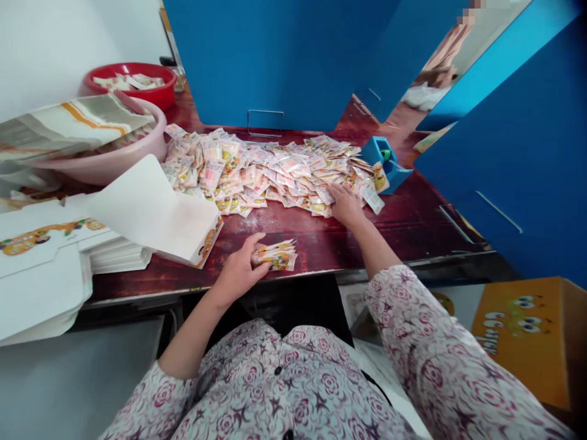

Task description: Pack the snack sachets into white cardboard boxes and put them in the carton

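A small stack of printed sachets (280,255) stands near the table's front edge, with my left hand (242,267) closed around its left end. My right hand (347,206) reaches onto the right part of a long heap of sachets (257,171), fingers stretched out and touching the top ones. Part of its fingertips is hard to see among the packets. To the left of my left hand, an open white carton (183,229) with a printed orange side lies with its flap raised.
Flat printed cartons (41,269) are piled at the left. Behind them stand a pink basin (137,153) under a striped cloth (73,125) and a red basin (169,82). A blue tape dispenser (380,159) sits right of the heap. Blue panels (284,61) rise behind; an orange box (523,336) is at lower right.
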Motion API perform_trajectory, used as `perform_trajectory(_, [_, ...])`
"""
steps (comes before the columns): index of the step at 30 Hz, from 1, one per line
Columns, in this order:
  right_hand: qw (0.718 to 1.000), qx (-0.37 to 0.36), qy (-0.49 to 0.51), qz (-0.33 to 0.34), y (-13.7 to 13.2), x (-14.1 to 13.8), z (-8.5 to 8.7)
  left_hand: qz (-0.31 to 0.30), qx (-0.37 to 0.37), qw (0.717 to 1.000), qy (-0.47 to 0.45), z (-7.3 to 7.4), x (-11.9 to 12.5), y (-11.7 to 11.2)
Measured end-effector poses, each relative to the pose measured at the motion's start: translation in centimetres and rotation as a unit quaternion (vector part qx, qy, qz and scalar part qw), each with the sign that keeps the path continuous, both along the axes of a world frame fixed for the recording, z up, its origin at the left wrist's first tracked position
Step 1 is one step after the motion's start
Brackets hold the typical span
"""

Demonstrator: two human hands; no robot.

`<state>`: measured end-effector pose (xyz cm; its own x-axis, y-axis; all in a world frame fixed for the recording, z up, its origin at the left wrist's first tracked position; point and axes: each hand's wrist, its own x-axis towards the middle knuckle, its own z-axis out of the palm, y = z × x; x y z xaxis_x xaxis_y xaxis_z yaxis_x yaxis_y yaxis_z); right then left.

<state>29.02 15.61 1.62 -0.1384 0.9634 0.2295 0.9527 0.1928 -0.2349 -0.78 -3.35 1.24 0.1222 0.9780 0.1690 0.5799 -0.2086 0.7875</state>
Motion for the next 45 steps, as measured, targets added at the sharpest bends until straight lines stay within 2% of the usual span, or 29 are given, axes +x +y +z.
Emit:
perform_trajectory(2, [1.000,-0.006,0.015,-0.014,1.0,0.6,-0.2,-0.012,-0.003,1.000,0.001,0.1,0.0,0.1])
perform_trajectory(6, [0.988,0.045,0.147,-0.017,0.8,0.0,0.2,-0.044,0.018,0.999,0.016,0.0,-0.1,0.3])
perform_trajectory(8, [0.978,0.056,0.199,0.016,-0.4,-1.1,0.4,-0.045,0.020,0.999,0.021,0.0,-0.1,0.3])
perform_trajectory(12, [0.962,-0.002,0.262,0.073,-3.7,-4.1,0.3,-0.057,0.028,0.998,0.019,0.2,0.0,0.2])
perform_trajectory(16, [0.951,-0.056,0.257,0.166,-6.1,-6.6,0.4,-0.065,0.028,0.997,0.022,0.0,-0.1,0.2])
perform_trajectory(20, [0.970,-0.028,0.206,0.125,-6.3,-7.5,1.2,-0.062,0.038,0.997,0.027,-0.3,-0.2,0.1])
perform_trajectory(23, [0.973,-0.012,0.174,0.155,-6.5,-7.5,1.6,-0.068,0.050,0.996,0.026,-0.3,-0.2,0.0])
perform_trajectory(25, [0.962,-0.005,0.203,0.182,-7.4,-7.4,1.8,-0.073,0.045,0.996,0.028,-0.1,-0.1,0.0])
perform_trajectory(28, [0.942,0.000,0.310,0.129,-10.3,-6.6,1.9,-0.072,0.031,0.996,0.032,0.2,-0.1,0.0])
perform_trajectory(30, [0.923,-0.034,0.371,0.101,-12.8,-6.1,1.7,-0.068,0.022,0.997,0.036,0.2,0.0,0.0])
perform_trajectory(34, [0.890,-0.102,0.421,0.141,-16.3,-6.0,0.6,-0.061,0.021,0.997,0.046,0.1,0.0,0.0])
perform_trajectory(38, [0.880,-0.109,0.440,0.142,-17.3,-6.8,-0.6,-0.062,0.025,0.996,0.051,0.1,0.0,-0.1])
perform_trajectory(45, [0.874,-0.101,0.455,0.140,-17.6,-7.3,-1.1,-0.063,0.037,0.996,0.057,0.0,0.1,-0.1])
